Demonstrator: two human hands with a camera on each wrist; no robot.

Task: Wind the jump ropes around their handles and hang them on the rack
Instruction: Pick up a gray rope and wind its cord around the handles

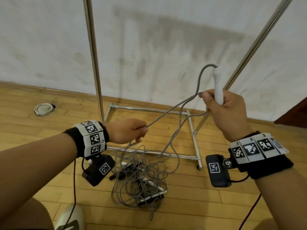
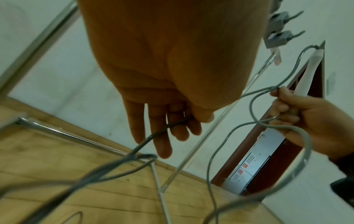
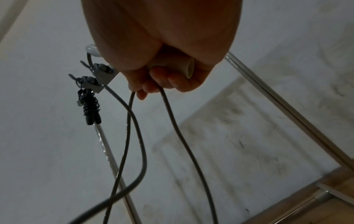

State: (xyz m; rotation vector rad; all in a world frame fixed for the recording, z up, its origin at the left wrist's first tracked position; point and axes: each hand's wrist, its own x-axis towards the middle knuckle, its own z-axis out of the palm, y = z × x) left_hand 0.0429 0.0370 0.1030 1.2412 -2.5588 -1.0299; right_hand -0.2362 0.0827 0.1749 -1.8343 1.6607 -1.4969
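Observation:
My right hand [image 1: 227, 110] grips a white jump-rope handle [image 1: 218, 87] upright in front of the rack, and loops of its grey rope [image 1: 172, 110] pass through the same fist. The handle's open end [image 3: 188, 69] sticks out below the right hand [image 3: 162, 78]. The rope leaves the handle's top, curves down and runs left to my left hand [image 1: 131, 131], which pinches it between thumb and fingers [image 2: 172, 125]. From there the grey rope [image 2: 118, 163] drops to a tangled pile of ropes and handles [image 1: 142, 178] on the floor.
The metal rack has upright poles [image 1: 93, 60] and a base frame [image 1: 149, 110] by the white wall. A wound black jump rope [image 3: 89, 104] hangs from grey hooks [image 3: 99, 72] on the rack. A round white floor fitting [image 1: 43, 109] lies at left; my shoe [image 1: 71, 216] is near the bottom.

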